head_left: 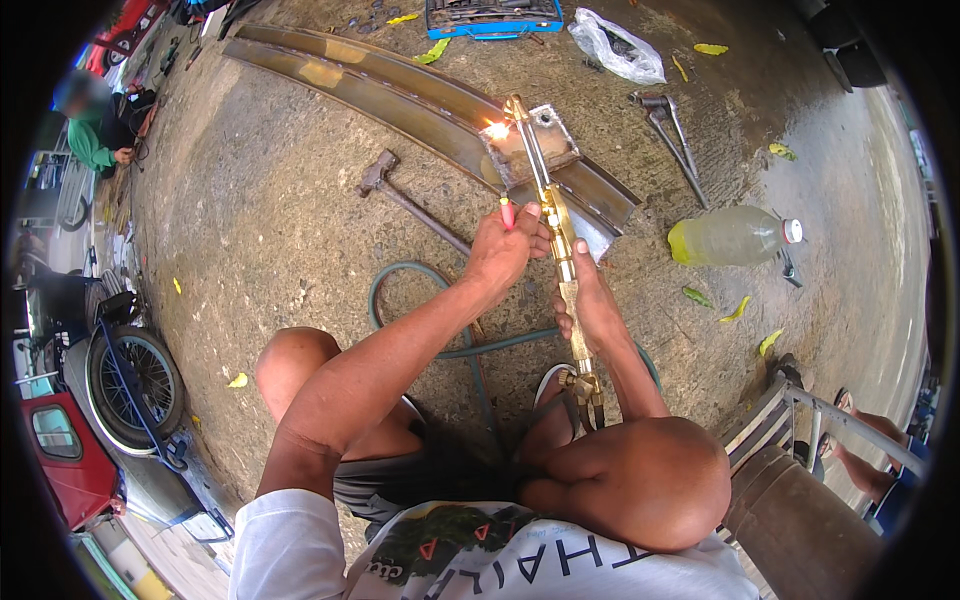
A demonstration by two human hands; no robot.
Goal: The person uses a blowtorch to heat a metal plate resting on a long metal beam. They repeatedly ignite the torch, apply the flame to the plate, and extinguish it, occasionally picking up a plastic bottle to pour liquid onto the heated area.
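Note:
My right hand [593, 300] is wrapped round the ribbed handle of a brass cutting torch [556, 222]. The torch slants up and away to a metal plate [553, 146], and a bright orange glow with sparks burns beside its head. My left hand [503, 248] is closed on a small pink cylinder [507, 214] with a narrow tip; I cannot tell exactly what it is. Fingers of that hand meet the torch's tube. The plate sits on long, curved, rusty steel channels [400, 108]. Left of my hands a hammer [400, 195] lies on the ground.
A hose [470, 352] loops near my feet. Rightward are a cloudy plastic bottle [725, 238], joined metal tools [672, 140] and a plastic bag [618, 48]. A blue toolbox [495, 20] lies ahead. A person in green [92, 135] crouches far left, beyond a wheel [135, 385].

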